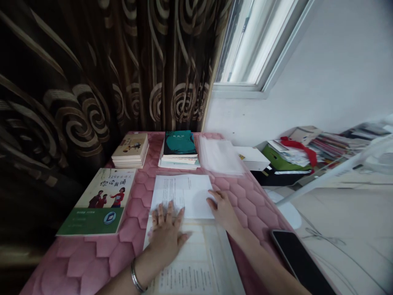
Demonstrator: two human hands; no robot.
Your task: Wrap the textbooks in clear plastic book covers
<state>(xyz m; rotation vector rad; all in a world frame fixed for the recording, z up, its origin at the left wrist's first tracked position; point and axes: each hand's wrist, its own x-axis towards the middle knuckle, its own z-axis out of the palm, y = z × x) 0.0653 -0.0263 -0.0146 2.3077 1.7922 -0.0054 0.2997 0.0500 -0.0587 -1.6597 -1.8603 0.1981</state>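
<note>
Resting with its fingers spread wide, the left hand lies over the lower part of a white sheet and the printed page just below it. The right hand has its fingers at the sheet's right edge; whether they pinch it I cannot tell. Under both lies a pink worktop patterned with hexagons. Left of the left fingers is a green and white book; beyond them stand a pile of small tan books and a teal-topped pile. Past the right fingers are clear plastic sheets and a white box, with a phone nearer and rightward. Farther out, a dark swirled curtain hangs beside a window and pale wall, above a light floor crossed by cables.
</note>
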